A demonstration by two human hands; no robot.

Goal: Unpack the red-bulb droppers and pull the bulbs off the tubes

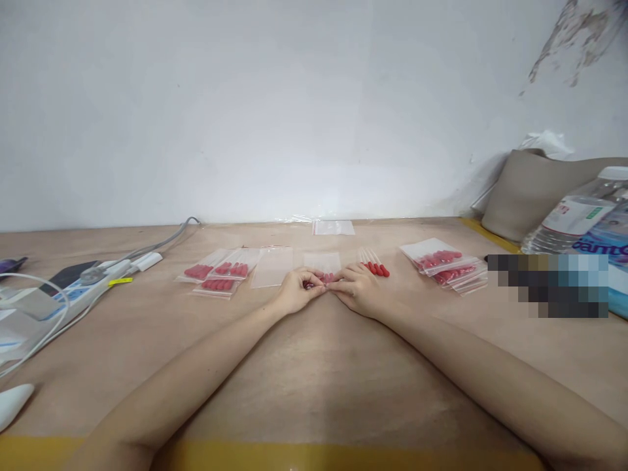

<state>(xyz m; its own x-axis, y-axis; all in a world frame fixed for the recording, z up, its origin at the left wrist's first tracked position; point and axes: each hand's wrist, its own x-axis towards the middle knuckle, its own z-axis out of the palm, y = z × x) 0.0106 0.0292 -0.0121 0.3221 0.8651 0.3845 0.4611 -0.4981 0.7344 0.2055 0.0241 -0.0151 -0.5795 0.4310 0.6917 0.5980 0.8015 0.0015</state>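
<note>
Both hands meet at the near edge of a small clear zip bag (321, 260) with red-tipped sticks inside, lying flat at the middle of the table. My left hand (297, 290) pinches the bag's edge between thumb and fingers. Right beside it, my right hand (360, 289) pinches the same edge, fingertips almost touching those of the left. Loose red-tipped sticks (377, 267) lie just beyond my right hand. An unfilled zip bag (273, 267) rests to the left of the hands. The fingers partly cover the red tips in the held bag.
Filled zip bags with red tips lie in a left pile (216, 278) and a right pile (449, 265). Another flat bag (333, 227) is near the wall. A power strip (83, 288) with cables stands at left; a plastic bottle (572, 212) and grey-brown container (534, 186) at right.
</note>
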